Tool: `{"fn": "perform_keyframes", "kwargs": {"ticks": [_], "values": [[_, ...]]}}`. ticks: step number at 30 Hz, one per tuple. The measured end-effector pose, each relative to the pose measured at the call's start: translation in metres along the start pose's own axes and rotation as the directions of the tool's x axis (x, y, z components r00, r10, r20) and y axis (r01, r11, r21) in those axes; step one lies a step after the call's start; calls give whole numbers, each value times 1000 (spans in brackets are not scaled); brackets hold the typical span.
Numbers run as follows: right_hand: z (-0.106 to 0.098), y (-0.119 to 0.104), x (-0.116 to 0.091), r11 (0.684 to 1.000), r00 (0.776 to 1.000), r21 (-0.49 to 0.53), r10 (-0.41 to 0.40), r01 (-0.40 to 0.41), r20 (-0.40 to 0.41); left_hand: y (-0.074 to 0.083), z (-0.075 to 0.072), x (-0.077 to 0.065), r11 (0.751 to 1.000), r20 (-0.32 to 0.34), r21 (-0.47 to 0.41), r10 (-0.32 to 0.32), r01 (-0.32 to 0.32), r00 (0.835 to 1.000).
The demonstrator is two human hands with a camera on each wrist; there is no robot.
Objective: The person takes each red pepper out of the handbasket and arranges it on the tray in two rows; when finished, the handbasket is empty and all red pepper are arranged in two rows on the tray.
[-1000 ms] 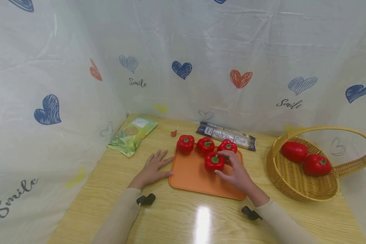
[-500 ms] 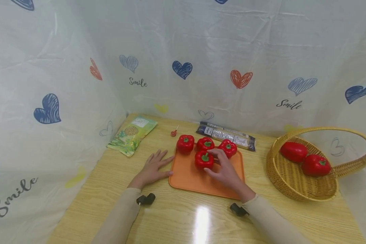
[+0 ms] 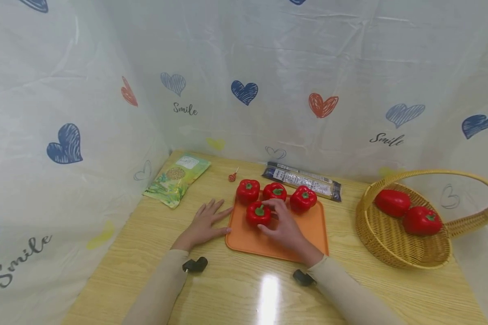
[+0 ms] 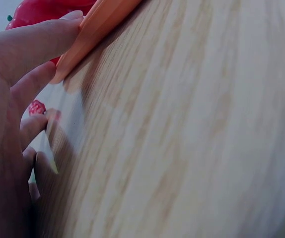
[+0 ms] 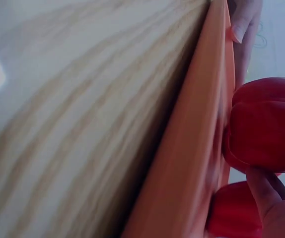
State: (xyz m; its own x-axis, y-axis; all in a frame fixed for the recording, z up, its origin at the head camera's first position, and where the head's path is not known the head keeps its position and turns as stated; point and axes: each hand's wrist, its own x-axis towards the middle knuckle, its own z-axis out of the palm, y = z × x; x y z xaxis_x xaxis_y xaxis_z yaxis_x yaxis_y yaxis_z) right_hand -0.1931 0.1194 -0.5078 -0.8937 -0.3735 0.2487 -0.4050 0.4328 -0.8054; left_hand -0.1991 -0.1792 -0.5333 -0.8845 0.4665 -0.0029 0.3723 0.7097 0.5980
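Observation:
My right hand (image 3: 283,228) grips a red bell pepper (image 3: 258,214) with a green stem, over the left part of an orange tray (image 3: 244,239). In the right wrist view the thumb and fingers close round this bell pepper (image 5: 266,126), which sits right at the tray's surface. Behind it three more red bell peppers stand in a row along the tray's far side, the left one (image 3: 248,191), the middle one (image 3: 274,192) and the right one (image 3: 303,198). My left hand (image 3: 203,225) lies with fingers spread, its thumb and forefinger touching the tray's left edge (image 4: 90,34).
A wicker basket (image 3: 402,246) with a tall handle holds two red bell peppers (image 3: 422,220) at the right. Behind the tray lie dark packets (image 3: 305,180) and a small red lollipop (image 3: 232,177). A green bag (image 3: 176,179) lies at the back left, near the patterned curtain.
My right hand has moved left across the tray with the bell pepper, from in front of the right pepper to in front of the left one. The left hand stays put.

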Motion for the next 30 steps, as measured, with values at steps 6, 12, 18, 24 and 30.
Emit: {"fn": "perform_keyframes", "kwargs": {"ticks": [6,12,18,24,30], "values": [[10,-4,4,999,1000,-37,-20,20,-10,-1,0,0,1000,2,7,-3,3,1000],[19,-6,8,997,1000,-72,-15,15,-11,-1,0,0,1000,8,14,-7,7,1000],[26,-7,10,997,1000,-83,3,-2,7,-1,0,0,1000,6,17,-5,5,1000],[29,-10,11,995,1000,-102,19,-17,24,0,0,-1,1000,3,6,0,0,1000],[31,-11,12,993,999,-106,49,-47,23,1,0,-1,1000,-3,2,7,-7,1000]]}}
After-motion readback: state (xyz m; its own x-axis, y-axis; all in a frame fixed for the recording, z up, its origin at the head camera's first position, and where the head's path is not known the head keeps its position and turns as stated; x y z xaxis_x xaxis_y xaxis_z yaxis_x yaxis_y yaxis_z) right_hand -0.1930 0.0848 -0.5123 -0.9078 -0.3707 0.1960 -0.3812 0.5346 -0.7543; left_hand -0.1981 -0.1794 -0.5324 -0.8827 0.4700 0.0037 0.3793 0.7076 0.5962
